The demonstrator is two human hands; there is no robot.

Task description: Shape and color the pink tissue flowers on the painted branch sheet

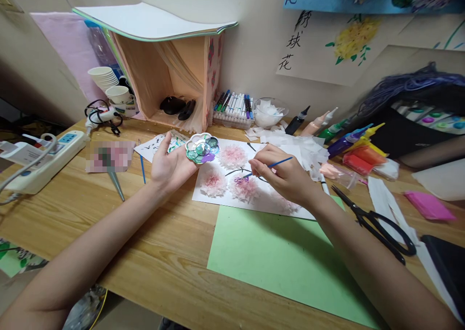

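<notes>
My left hand [169, 164] is palm up, thumb raised, holding a small flower-shaped paint palette [202, 148] on its fingers. Green, white and purple paint lies in the palette's wells. Closed around a thin blue paintbrush [281, 162], my right hand [285, 174] is over a white sheet [225, 200]. The brush tip is at a pink tissue-paper flower [244, 188] that has purple marks on its upper part. More pink flowers and dark painted stems are on the sheet; my right hand and forearm hide part of it.
A green sheet [276, 257] lies nearest me. Black scissors [374, 221] are at right, below paint bottles [332, 130] and tissue scraps [308, 148]. Behind stand a marker box [234, 110] and an open peach box [145, 78]. A power strip [47, 160] is at left.
</notes>
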